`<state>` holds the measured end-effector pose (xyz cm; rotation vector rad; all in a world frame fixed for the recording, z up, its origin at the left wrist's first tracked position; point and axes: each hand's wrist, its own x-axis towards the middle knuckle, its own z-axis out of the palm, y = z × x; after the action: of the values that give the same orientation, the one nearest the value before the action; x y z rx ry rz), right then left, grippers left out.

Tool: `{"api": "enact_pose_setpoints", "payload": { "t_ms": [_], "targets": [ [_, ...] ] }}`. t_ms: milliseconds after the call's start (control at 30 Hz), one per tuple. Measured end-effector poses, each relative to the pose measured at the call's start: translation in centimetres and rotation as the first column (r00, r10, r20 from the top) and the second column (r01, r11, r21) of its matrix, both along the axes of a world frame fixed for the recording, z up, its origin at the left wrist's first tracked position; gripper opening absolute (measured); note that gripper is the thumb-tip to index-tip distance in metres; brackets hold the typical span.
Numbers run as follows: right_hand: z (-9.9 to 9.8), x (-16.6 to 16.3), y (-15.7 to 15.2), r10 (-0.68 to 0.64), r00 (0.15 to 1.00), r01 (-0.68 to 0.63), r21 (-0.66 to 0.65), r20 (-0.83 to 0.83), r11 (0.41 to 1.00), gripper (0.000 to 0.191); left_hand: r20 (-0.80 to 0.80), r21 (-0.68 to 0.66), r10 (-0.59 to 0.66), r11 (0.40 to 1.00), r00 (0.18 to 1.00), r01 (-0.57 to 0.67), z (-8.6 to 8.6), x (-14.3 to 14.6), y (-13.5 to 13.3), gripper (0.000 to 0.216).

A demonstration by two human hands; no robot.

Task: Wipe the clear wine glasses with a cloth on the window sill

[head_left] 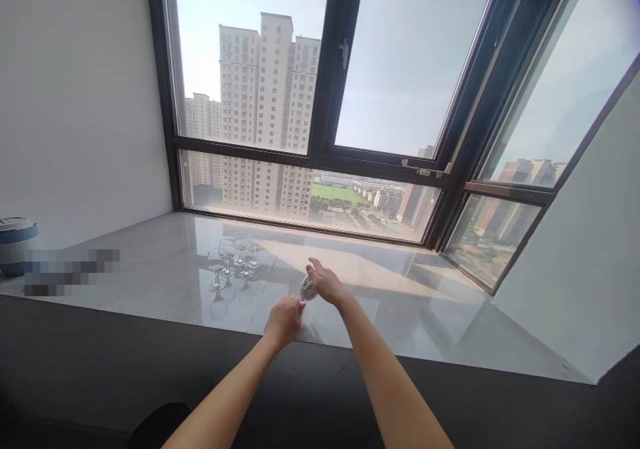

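Note:
A small clear wine glass (308, 290) is held tilted above the tiled sill, near its front edge. My left hand (286, 320) is closed around the lower part of this glass, at the stem. Against the mouth of the bowl lies my right hand (325, 283), its fingers bent over the rim, one or two of them pointing away from me. Something greyish shows in the bowl; whether it is a cloth or a reflection I cannot tell. To the left, several stemmed glasses (216, 269) stand upright in a group.
The glossy tiled sill (165, 262) runs beneath a dark-framed window (313, 152). A blue and grey container (17, 245) stands at the far left, beside a blurred-out patch (65, 272). White walls close both sides, and the sill's front edge drops off close to my forearms.

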<state>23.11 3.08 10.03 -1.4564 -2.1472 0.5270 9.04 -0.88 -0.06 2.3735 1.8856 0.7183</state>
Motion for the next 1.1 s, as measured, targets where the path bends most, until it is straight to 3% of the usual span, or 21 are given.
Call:
{"api": "enact_pose_setpoints", "payload": {
  "t_ms": [367, 833, 1100],
  "targets": [
    [1.0, -2.1, 0.7, 0.016, 0.994, -0.013, -0.029, 0.107, 1.000, 0.042, -0.002, -0.028, 0.040, 0.999, 0.999, -0.040, -0.3, 0.1, 0.2, 0.035],
    [2.6, -4.4, -1.5, -0.020, 0.971, 0.039, -0.076, 0.237, 0.996, 0.086, 0.066, -0.026, 0.055, 0.998, 0.996, -0.053, -0.9, -0.1, 0.9, 0.039],
    [3.0, -3.1, -0.1, 0.012, 0.973, 0.011, -0.096, 0.232, 0.995, 0.071, 0.019, -0.024, 0.027, 0.999, 0.999, -0.026, -0.4, -0.1, 0.3, 0.038]
  ]
}}
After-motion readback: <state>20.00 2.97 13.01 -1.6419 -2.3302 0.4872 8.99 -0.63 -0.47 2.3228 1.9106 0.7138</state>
